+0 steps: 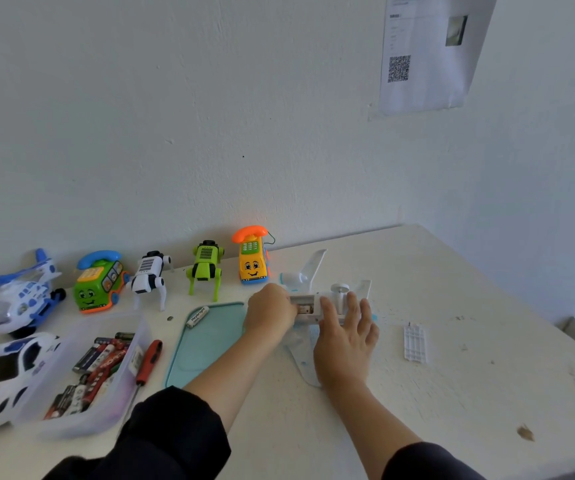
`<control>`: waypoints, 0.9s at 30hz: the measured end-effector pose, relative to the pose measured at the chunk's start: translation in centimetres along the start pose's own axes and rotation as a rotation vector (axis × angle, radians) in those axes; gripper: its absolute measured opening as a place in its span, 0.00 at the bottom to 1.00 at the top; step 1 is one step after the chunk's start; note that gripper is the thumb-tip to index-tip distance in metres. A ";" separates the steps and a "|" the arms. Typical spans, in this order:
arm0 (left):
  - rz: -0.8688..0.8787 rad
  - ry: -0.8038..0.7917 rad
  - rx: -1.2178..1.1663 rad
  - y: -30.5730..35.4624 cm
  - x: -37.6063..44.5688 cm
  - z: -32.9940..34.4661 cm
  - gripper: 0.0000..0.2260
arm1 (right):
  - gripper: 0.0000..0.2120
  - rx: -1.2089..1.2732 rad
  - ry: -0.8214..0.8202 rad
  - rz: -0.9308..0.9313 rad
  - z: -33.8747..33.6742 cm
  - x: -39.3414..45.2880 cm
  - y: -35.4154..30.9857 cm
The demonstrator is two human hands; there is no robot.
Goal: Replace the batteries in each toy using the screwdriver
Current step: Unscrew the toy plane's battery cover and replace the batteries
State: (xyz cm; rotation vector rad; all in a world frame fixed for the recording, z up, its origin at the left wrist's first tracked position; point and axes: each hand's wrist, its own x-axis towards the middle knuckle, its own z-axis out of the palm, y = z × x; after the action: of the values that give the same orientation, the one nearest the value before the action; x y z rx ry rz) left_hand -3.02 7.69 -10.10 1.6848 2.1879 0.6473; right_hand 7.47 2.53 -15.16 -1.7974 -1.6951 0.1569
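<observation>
Left hand (pixel 270 311) fingertips in white plane (pixel 317 299) battery bay, right hand (pixel 345 336) spread flat steadying it, "Heybright" battery (pixel 197 317) nearby

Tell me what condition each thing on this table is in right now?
Toy airplane: upside down, battery compartment open.
Battery cover: off, lying apart to the right.
Screwdriver: lying unused beside the battery bin.
Battery bin: open, holding loose batteries.
Teal lid: flat, one battery on it.
Left hand: fingers at the compartment.
Right hand: flat, pressing the airplane down.
</observation>
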 end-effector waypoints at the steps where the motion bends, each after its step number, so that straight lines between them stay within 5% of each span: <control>1: -0.001 -0.030 0.000 0.1 0.2 -0.2 0.07 | 0.29 -0.004 -0.007 -0.001 -0.1 0.0 0.0; 5: 0.064 -0.119 -0.050 -0.1 -0.1 -1.4 0.08 | 0.27 -0.004 -0.026 0.002 -0.3 -0.2 0.1; 9: 0.075 0.179 -0.266 -2.2 -0.1 -3.5 0.11 | 0.25 -0.006 -0.044 -0.006 -0.6 0.0 0.1; 11: 0.033 0.269 -0.157 -4.4 1.0 -4.8 0.07 | 0.24 -0.006 -0.040 -0.006 -0.4 0.0 0.2; 15: -0.059 0.085 0.354 -9.8 2.4 -5.6 0.09 | 0.23 0.036 0.062 0.005 0.2 -0.1 0.2; 18: -0.012 0.064 0.475 -12.6 2.5 -4.6 0.10 | 0.23 0.027 0.045 -0.008 0.1 -0.1 0.0; 23: -0.028 0.095 0.204 -13.0 3.2 -4.4 0.06 | 0.24 -0.005 -0.023 -0.013 -0.4 0.0 0.3; 27: -0.041 0.245 -0.447 -8.7 2.2 -5.6 0.05 | 0.23 0.025 -0.010 -0.010 -0.5 0.0 0.0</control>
State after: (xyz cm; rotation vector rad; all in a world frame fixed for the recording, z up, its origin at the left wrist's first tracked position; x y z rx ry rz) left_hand -13.60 7.07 -9.80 1.3820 2.0192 1.2786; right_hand 7.75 2.30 -14.76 -1.7727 -1.7014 0.1818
